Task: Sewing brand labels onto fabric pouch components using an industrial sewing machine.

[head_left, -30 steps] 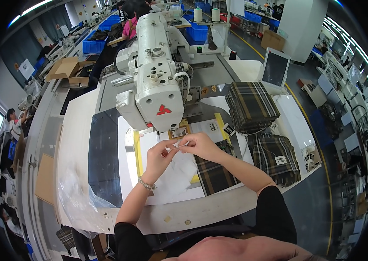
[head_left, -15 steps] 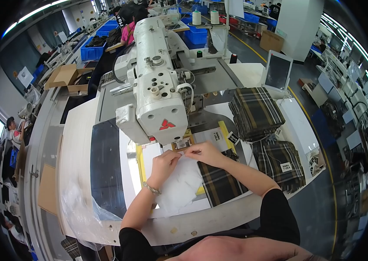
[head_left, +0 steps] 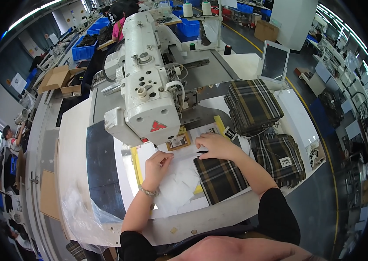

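My left hand (head_left: pixel 158 167) is closed in a pinch above the white sheets (head_left: pixel 176 187), left of a small brown frame (head_left: pixel 178 142) under the sewing machine head (head_left: pixel 151 117). Whatever is between its fingertips is too small to make out. Over the upper edge of a dark plaid fabric piece (head_left: pixel 221 178) is my right hand (head_left: pixel 218 147), fingers curled. A thin dark pointed thing (head_left: pixel 202 152) shows between its thumb and fingers; its kind is unclear. The plaid piece lies flat to the right of the white sheets.
A tall stack of plaid pieces (head_left: pixel 253 106) and a lower plaid pile (head_left: pixel 279 158) with a pale label stand on the right. Behind them is a screen (head_left: pixel 274 63). Clear plastic film (head_left: pixel 81 213) covers the table's left front. Thread cones (head_left: pixel 187 9) stand at the back.
My hands have come apart: the right moved right over the plaid piece, the left slightly down and left. The brown frame shows more fully now. The whole view has shifted a little.
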Motion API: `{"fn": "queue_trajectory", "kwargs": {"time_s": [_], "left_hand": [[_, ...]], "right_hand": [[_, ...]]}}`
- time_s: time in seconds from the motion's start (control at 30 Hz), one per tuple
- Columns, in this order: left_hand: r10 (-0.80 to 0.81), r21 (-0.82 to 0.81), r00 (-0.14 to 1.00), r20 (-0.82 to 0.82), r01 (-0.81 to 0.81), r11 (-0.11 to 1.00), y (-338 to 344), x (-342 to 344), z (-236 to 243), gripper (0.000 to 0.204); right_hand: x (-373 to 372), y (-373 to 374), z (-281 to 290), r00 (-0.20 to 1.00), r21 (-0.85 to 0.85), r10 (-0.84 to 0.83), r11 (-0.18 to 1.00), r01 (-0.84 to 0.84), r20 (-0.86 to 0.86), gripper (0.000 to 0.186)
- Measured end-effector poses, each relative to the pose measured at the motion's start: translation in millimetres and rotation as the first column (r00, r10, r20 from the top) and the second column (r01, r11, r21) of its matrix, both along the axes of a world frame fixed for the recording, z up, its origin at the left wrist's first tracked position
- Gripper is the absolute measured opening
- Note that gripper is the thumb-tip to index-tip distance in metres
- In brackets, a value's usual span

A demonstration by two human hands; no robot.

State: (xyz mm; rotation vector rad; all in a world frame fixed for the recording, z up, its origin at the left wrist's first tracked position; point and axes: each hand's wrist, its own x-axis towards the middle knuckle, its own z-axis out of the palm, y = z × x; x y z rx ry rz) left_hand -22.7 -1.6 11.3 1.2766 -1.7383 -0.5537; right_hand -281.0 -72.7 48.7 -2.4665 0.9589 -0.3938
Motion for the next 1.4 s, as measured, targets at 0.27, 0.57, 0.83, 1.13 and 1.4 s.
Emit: {"fn": "queue_trajectory", "kwargs": {"time_s": [0.27, 0.57, 0.83, 1.13, 1.4], "left_hand": [[0.04, 0.048, 0.999, 0.015, -0.041, 0.998, 2.1, 3.1, -1.9, 0.015], [-0.033, -0.035, 0.999, 0.037, 0.034, 0.999, -0.7, 1.6, -4.2, 0.012], [-0.039, -0.098, 0.993, 0.11, 0.05, 0.994, 1.1, -0.7, -2.8, 0.013], [-0.154, -0.104, 0.98, 0.125, 0.168, 0.98, -0.4, 1.4, -4.9, 0.016], [-0.212, -0.163, 0.874, 0.437, 0.308, 0.937, -7.7, -2.2, -5.7, 0.015]], "right_hand": [[-4.0, -4.0, -4.6, 0.993, 0.232, 0.032, 0.973, -0.005, -0.113, 0.029], [1.0, 1.3, 25.4, 0.999, 0.117, -0.001, 0.993, 0.006, -0.042, 0.035], [39.5, 21.9, -12.5, 0.951, 0.189, -0.09, 0.981, 0.034, 0.296, 0.018], [32.7, 16.0, -28.0, 0.892, 0.019, 0.047, 0.998, -0.062, 0.45, 0.008], [31.7, 19.1, -42.7, 0.988, -0.393, 0.101, 0.918, -0.049, 0.113, 0.006]]}}
